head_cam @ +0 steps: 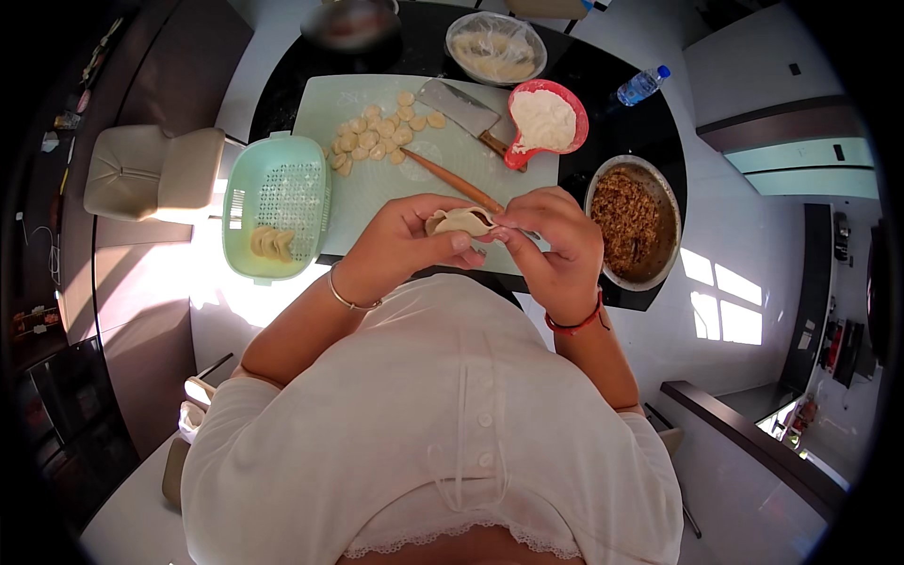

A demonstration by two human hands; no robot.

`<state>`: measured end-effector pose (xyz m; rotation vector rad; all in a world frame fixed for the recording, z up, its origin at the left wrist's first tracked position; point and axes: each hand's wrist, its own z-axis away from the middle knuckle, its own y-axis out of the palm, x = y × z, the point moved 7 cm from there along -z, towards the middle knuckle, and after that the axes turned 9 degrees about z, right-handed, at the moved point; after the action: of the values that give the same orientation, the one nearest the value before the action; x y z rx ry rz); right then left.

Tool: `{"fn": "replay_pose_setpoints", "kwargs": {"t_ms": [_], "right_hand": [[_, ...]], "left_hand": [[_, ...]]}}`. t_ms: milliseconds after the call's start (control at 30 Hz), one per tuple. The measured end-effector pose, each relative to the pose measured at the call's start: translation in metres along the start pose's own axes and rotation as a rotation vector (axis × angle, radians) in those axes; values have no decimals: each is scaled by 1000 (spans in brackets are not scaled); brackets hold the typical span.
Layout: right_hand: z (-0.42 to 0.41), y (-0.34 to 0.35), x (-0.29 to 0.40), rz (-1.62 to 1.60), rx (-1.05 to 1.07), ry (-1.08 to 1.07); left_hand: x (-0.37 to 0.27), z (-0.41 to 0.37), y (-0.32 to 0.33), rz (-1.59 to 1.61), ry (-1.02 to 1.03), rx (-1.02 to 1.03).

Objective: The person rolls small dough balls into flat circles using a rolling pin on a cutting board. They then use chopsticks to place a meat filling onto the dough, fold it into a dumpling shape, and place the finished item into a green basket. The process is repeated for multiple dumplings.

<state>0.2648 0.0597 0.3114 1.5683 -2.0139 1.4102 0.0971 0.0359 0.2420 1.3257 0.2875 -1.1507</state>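
My left hand [417,244] cradles a partly closed dumpling [460,222], its dark filling showing at an opening on the right. My right hand [554,247] pinches the wrapper's right edge. A thin utensil, mostly hidden, shows by my right fingers. Just beyond lies a wooden rolling pin [452,178] on a pale green mat [438,176]. Small dough pieces [371,134] lie in a group at the mat's upper left. To the left, a light green plastic basket [229,233] holds several finished dumplings [272,244]. On the right stands a metal bowl [667,261] of brown minced filling [625,219].
A cleaver [455,106] lies on the mat beside a red scoop [580,116] of white flour [544,120]. Behind are a plastic-covered bowl [494,46] of dough and a blurred dark round pan [351,28]. A water bottle [641,86] lies near the black table's right edge. A beige chair [152,173] stands left.
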Motion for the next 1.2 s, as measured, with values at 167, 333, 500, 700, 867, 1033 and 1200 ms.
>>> {"fn": "replay_pose_setpoints", "kwargs": {"t_ms": [167, 333, 500, 700, 867, 1033, 1200], "right_hand": [[0, -1, 6, 26, -25, -51], [-1, -3, 3, -101, -43, 39], [-4, -3, 7, -56, 24, -6], [-2, -1, 5, -75, 40, 8], [2, -4, 5, -57, 26, -6], [6, -6, 10, -25, -54, -16], [4, -6, 8, -149, -72, 66]], "left_hand": [[0, -1, 3, 19, 27, 6], [-2, -1, 3, 15, 55, 28], [-5, 0, 7, -4, 57, 48], [-4, -1, 10, -21, 37, 60], [-4, -1, 15, -42, 90, 74], [-3, 0, 20, -6, 46, 82], [-5, 0, 17, -86, 60, 45]]}}
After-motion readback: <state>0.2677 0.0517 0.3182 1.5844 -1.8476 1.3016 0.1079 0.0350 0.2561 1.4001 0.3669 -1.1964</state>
